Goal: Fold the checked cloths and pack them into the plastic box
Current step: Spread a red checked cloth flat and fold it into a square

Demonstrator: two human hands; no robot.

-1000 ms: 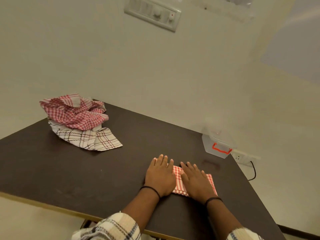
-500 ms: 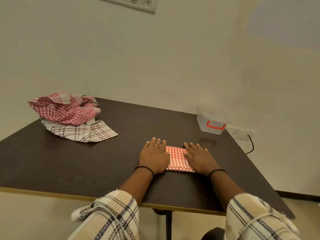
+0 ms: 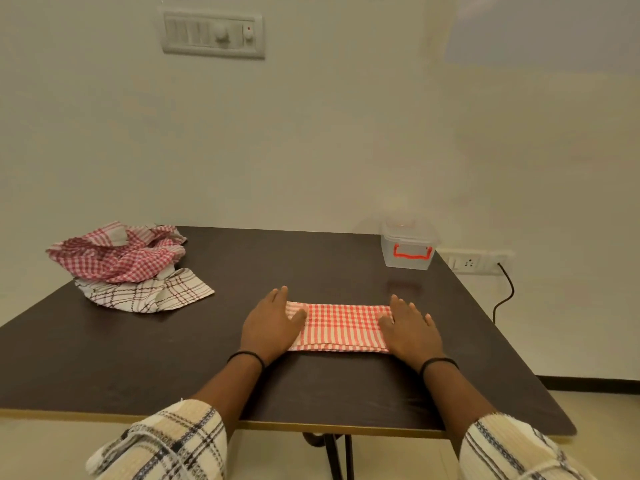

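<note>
nearest me are two plaid cream-and-black sleeves [image 3: 166,441], pushed up the forearms, each wrist wearing a thin black band [image 3: 246,356]. the forearms reach over the near edge of the dark brown rectangular table [image 3: 104,348]. the left hand [image 3: 272,327] lies flat, fingers straight and close together, palm down on the left end of the folded red-and-white checked cloth [image 3: 341,327], thumb resting on the fabric. the right hand [image 3: 410,329] lies flat as well, fingers straight and slightly spread, pressing the right end of the same cloth. neither hand pinches anything; both simply press down. the folded cloth sits as a long flat rectangle on the table between the two hands, a little right of the table's middle. farther off, at the far left of the table, a rumpled heap of red-and-white checked cloths [image 3: 117,254] rests on a white cloth with brown checks [image 3: 145,292]. at the far right corner stands the clear plastic box with an orange handle [image 3: 408,249], well apart from the folded cloth. beyond, a white switch panel [image 3: 213,34] is on the cream wall, and a wall socket with a black cord [image 3: 504,296] sits behind the box.
</note>
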